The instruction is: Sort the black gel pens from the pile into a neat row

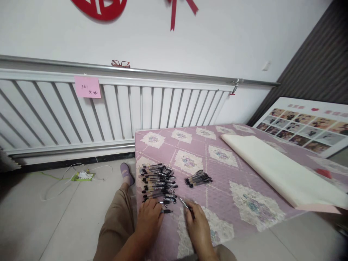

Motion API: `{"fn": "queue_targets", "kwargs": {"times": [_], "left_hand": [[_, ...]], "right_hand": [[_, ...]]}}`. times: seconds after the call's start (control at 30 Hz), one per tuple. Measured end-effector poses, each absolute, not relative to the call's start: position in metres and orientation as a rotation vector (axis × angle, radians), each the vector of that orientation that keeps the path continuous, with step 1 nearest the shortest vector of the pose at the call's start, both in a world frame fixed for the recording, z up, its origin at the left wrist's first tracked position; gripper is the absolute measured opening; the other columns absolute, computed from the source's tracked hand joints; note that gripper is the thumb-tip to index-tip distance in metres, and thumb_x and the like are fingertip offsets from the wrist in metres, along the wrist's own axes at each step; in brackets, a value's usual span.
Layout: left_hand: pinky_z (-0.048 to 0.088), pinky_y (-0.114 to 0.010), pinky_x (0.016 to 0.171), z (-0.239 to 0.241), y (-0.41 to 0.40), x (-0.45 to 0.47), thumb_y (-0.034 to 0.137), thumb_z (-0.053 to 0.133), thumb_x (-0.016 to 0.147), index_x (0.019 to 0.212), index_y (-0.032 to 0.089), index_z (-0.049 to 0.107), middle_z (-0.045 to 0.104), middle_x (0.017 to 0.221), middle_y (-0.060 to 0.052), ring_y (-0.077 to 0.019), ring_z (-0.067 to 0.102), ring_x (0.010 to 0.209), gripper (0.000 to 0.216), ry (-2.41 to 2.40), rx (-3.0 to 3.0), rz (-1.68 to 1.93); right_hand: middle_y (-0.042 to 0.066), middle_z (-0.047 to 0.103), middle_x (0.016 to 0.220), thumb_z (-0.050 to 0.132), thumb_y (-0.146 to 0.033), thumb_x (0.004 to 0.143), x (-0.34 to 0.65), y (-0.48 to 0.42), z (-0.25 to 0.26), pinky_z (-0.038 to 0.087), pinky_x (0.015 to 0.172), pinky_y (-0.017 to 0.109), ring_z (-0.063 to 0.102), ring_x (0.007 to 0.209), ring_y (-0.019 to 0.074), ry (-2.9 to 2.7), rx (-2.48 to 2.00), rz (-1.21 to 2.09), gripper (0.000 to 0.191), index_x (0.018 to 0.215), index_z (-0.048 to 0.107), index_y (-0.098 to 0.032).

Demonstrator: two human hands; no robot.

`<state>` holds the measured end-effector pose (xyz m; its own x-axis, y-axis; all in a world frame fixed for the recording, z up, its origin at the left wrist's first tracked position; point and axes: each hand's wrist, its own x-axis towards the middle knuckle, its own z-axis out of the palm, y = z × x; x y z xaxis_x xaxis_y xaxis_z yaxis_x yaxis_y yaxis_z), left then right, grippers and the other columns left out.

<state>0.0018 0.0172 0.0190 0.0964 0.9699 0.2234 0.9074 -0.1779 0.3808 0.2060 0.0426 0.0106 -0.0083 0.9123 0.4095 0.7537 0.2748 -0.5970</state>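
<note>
A large pile of black-and-clear pens [157, 181] lies roughly side by side near the left edge of the bed-like surface with a purple floral cover [206, 152]. To its right is a smaller bunch of similar pens [198, 178]. My left hand [149, 217] is closed at the near end of the large pile, with a pen [166, 211] sticking out to the right from under its fingers. In my right hand [198, 222], slightly blurred, the fingers are closed round another pen [184, 202], which points up and left towards the pile.
A rolled cream sheet [272, 166] rests on the right of the cover, and a photo board [304, 125] leans behind it. A white radiator [163, 108] carries a pink note [87, 87]; eyeglasses [120, 63] sit on the pipe above. A power strip [83, 176] with cables lies on the floor.
</note>
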Motion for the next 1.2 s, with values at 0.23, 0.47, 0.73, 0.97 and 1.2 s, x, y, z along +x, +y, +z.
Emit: {"fn": "queue_targets", "kwargs": {"times": [0.23,0.47,0.73,0.97,1.2], "left_hand": [[0.036,-0.035,0.082,0.020,0.019,0.003,0.020,0.060,0.085,0.085,0.024,0.061,0.060,0.094,0.000,-0.0214,0.052,0.094,0.005,1.911,2.255,0.630],[0.036,-0.035,0.082,0.021,0.022,0.003,0.020,0.060,0.086,0.085,0.024,0.061,0.060,0.093,0.000,-0.0216,0.053,0.095,0.005,1.918,2.257,0.615],[0.037,-0.034,0.082,0.023,0.032,0.003,0.020,0.061,0.086,0.087,0.024,0.061,0.060,0.094,-0.001,-0.0221,0.053,0.095,0.003,1.946,2.264,0.576],[0.038,-0.035,0.083,0.022,0.033,0.003,0.019,0.062,0.083,0.091,0.024,0.062,0.060,0.095,-0.001,-0.0224,0.053,0.096,0.010,1.939,2.267,0.637],[0.040,-0.036,0.082,0.018,0.030,0.002,0.017,0.062,0.083,0.091,0.024,0.064,0.060,0.092,-0.002,-0.0224,0.054,0.092,0.011,1.893,2.292,0.751]], "right_hand": [[0.006,0.069,0.091,0.050,-0.020,0.083,0.200,0.045,0.016,0.051,0.081,0.036,0.063,0.088,0.0228,-1.948,-1.350,0.437,0.021,0.092,0.068,-0.025],[0.009,0.069,0.093,0.047,-0.017,0.083,0.192,0.057,0.012,0.052,0.082,0.036,0.064,0.090,0.0228,-1.943,-1.233,0.450,0.024,0.090,0.069,-0.022],[0.008,0.068,0.093,0.045,-0.020,0.086,0.193,0.061,0.012,0.052,0.083,0.034,0.064,0.090,0.0213,-1.889,-1.252,0.483,0.022,0.092,0.066,-0.022],[0.014,0.065,0.107,0.047,-0.028,0.085,0.231,0.090,-0.005,0.045,0.093,0.047,0.058,0.102,0.0270,-1.708,-1.460,0.068,0.028,0.108,0.060,-0.017],[0.018,0.059,0.124,0.043,-0.030,0.087,0.254,0.127,-0.009,0.038,0.100,0.048,0.047,0.119,0.0299,-1.843,-1.672,-0.242,0.040,0.119,0.056,-0.011]]}}
